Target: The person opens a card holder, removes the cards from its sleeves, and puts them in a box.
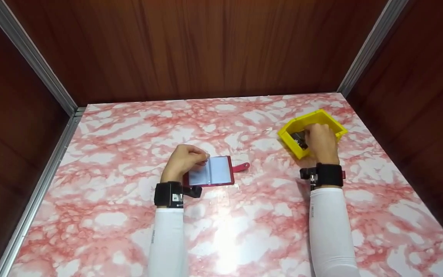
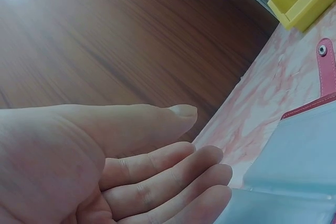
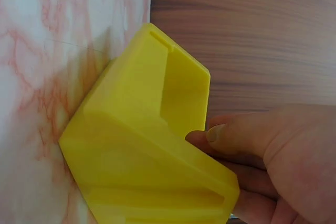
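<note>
A red card holder lies unfolded on the table, its clear plastic sleeves showing and a snap strap sticking out to the right. Over its left part hovers my left hand, fingertips close above the middle fold. In the left wrist view the thumb and fingers of that hand are loosely bent, with nothing between them. My right hand reaches into a yellow bin, beside a dark item with white marks inside it. The bin wall hides its lower fingers in the right wrist view; I cannot tell whether they hold anything.
The table has a red and white marbled top. Brown wood-grain panels with metal corner posts stand behind it and at both sides. Light glares off the tabletop near the front middle.
</note>
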`<state>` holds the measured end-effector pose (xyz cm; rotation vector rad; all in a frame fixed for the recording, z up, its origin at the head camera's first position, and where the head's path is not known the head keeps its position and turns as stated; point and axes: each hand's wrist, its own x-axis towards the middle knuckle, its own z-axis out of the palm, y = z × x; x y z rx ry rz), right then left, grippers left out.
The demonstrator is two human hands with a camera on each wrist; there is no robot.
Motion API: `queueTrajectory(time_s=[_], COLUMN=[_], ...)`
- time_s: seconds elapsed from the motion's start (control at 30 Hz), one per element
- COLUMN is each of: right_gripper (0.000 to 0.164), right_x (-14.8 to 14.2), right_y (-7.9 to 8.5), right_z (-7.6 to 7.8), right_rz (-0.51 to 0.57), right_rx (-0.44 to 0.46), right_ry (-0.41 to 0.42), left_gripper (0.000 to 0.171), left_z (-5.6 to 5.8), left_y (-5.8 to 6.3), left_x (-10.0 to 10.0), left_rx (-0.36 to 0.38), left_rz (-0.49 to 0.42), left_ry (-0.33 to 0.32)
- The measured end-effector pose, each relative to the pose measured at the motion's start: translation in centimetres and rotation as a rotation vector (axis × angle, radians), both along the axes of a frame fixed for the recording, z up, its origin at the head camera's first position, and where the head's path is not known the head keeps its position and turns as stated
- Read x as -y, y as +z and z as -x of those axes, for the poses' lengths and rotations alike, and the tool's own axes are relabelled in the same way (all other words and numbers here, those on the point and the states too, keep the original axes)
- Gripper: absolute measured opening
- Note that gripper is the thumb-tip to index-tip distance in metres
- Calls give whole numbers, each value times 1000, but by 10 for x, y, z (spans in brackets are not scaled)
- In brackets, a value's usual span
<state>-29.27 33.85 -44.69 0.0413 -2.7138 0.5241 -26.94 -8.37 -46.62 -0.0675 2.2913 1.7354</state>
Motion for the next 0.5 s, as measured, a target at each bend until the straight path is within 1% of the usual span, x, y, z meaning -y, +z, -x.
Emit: queueTrajectory(time_s=[0.13,0.2,0.27,0.37,0.43,0.5], right_gripper=[19,18,18,23,29,36], right_x=[-1,-1,0,3,7,12], right_y=[1,3,7,15,20,25], right_z=[-1,-1,-2,-4,-6,-8], right_rz=[-22,-18,18,111,180,227], right_rx=[-18,-28,-37,-54,-73,-94], right_ry=[3,-3,-40,-141,-216,-264], left_gripper=[22,20,20,24,35,49], left_z=[0,0,2,6,9,10], left_y=[-1,-1,-1,0,0,-1], left_x=[1,3,5,10,16,23], left_rx=[-7,-35,-94,-207,-287,-361], left_rz=[-3,29,91,214,279,337], left_ry=[8,30,66,161,228,276])
